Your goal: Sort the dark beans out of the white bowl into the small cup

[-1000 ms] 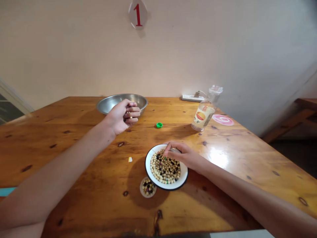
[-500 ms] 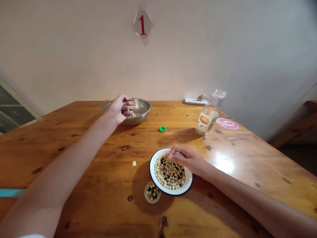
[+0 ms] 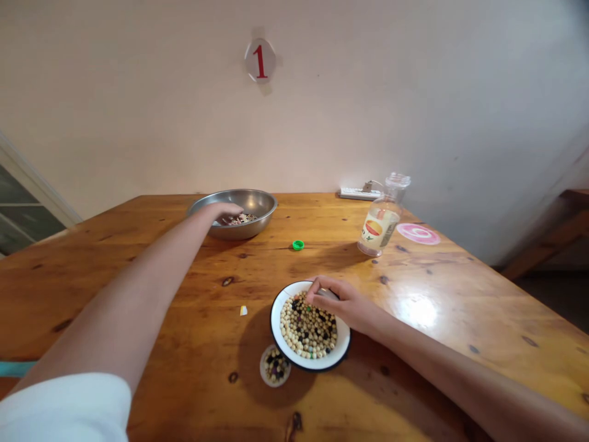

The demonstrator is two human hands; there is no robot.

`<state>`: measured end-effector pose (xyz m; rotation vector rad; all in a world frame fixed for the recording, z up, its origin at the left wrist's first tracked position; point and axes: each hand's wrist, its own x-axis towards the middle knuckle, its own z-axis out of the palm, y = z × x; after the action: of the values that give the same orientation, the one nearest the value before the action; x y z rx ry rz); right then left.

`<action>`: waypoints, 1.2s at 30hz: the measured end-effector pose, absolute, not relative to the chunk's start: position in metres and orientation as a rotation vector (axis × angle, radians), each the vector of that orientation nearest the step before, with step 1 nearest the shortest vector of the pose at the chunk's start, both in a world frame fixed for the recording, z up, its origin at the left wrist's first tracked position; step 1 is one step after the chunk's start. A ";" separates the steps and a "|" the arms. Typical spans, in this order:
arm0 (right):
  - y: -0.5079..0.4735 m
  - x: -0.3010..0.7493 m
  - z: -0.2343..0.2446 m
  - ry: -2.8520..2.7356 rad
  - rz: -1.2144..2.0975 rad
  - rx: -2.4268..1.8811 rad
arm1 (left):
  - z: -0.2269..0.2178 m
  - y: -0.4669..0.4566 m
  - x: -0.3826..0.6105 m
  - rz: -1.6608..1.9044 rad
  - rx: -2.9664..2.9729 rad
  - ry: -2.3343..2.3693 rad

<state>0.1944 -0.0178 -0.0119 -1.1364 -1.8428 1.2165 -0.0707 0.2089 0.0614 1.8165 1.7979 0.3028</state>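
A white bowl with a dark rim (image 3: 277, 301) holds many pale beads mixed with dark and coloured ones. My right hand (image 3: 338, 301) rests on its far right edge, fingers curled and pinched down among the beads; what they hold is hidden. My left hand (image 3: 226, 212) reaches into the metal bowl (image 3: 257, 201) at the back of the table, over a few beads on its bottom. Its fingers are mostly hidden behind the rim.
A small clear dish (image 3: 275, 366) of dark beads sits against the white bowl's near left side. A green bottle cap (image 3: 298, 245), a clear bottle with an orange label (image 3: 381, 223), a pink disc (image 3: 418, 234), a power strip (image 3: 358, 194) and a small white scrap (image 3: 243, 310) lie on the wooden table (image 3: 138, 245).
My left hand travelled from in front of the metal bowl up over its rim and down inside it. My right hand stayed at the white bowl's edge.
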 end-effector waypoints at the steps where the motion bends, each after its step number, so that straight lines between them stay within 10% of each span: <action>1: -0.018 0.194 -0.011 -1.844 1.211 -1.148 | 0.065 0.207 -0.071 0.236 1.775 1.810; 8: -0.017 0.195 -0.014 -1.857 1.171 -1.160 | 0.110 0.180 -0.072 0.432 1.835 1.744; 14: -0.017 0.196 -0.013 -1.863 1.137 -1.139 | 0.114 0.049 -0.057 1.272 2.509 1.276; 21: -0.020 0.197 -0.013 -1.841 0.875 -1.032 | 0.059 -0.061 -0.038 0.071 3.114 0.307; 36: -0.020 0.198 -0.014 -1.869 0.789 -1.002 | 0.027 -0.047 -0.038 0.183 3.150 0.265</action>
<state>0.1976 -0.0198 -0.0141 -1.0021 -1.8690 0.7886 -0.0380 -0.0472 0.0275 3.1496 0.2652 0.1828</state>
